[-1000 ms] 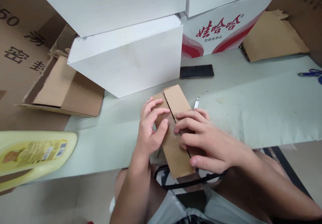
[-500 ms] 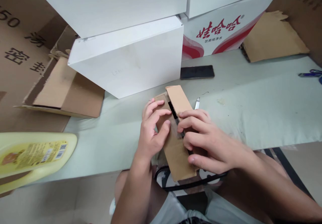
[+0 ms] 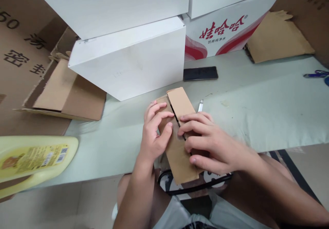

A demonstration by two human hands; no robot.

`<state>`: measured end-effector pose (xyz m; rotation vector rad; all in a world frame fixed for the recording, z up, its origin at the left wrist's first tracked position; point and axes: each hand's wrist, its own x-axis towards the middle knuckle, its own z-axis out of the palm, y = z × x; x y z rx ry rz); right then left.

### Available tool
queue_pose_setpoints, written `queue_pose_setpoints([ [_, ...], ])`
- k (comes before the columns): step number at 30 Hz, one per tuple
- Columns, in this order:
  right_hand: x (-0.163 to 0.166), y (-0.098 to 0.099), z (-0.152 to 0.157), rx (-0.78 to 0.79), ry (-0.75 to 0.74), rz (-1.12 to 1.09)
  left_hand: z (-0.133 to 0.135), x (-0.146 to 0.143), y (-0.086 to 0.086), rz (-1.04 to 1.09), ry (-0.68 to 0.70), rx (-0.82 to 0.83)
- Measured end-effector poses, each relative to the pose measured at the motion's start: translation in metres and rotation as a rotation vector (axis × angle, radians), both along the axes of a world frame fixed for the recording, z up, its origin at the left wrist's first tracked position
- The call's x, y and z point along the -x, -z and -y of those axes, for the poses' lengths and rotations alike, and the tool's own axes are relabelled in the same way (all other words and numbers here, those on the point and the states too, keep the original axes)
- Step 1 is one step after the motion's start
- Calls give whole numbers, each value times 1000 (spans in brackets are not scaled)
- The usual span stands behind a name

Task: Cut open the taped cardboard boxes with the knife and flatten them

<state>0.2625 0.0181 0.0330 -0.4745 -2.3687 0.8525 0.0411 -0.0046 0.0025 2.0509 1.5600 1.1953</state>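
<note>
The brown box (image 3: 180, 160) lies on the bench (image 3: 102, 153), poking past its edge. Its flaps (image 3: 181, 100) almost meet, but a thin dark gap is left. The left hand (image 3: 154, 133) and right hand (image 3: 212, 140), fingers apart, touch the flaps.

The slim brown cardboard box (image 3: 181, 167) looks matt and smooth, like plain paperboard. A pale green tablecloth (image 3: 257, 98) shows dull, softly creased fabric. The flat black rectangular phone (image 3: 200, 73) has a dark, glossy, glass-like face. The white oblong carton (image 3: 144, 64) is smooth, faintly scuffed card; the pale yellow handled bottle (image 3: 70, 146), smooth plastic. The open brown corrugated-looking box (image 3: 87, 100) has rough, torn edges.
</note>
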Motion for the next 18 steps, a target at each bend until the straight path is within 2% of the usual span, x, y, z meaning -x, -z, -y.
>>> queue_pose_setpoints([
  [18,2,-1,1,45,8,27,-2,0,4,20,-2,-31],
])
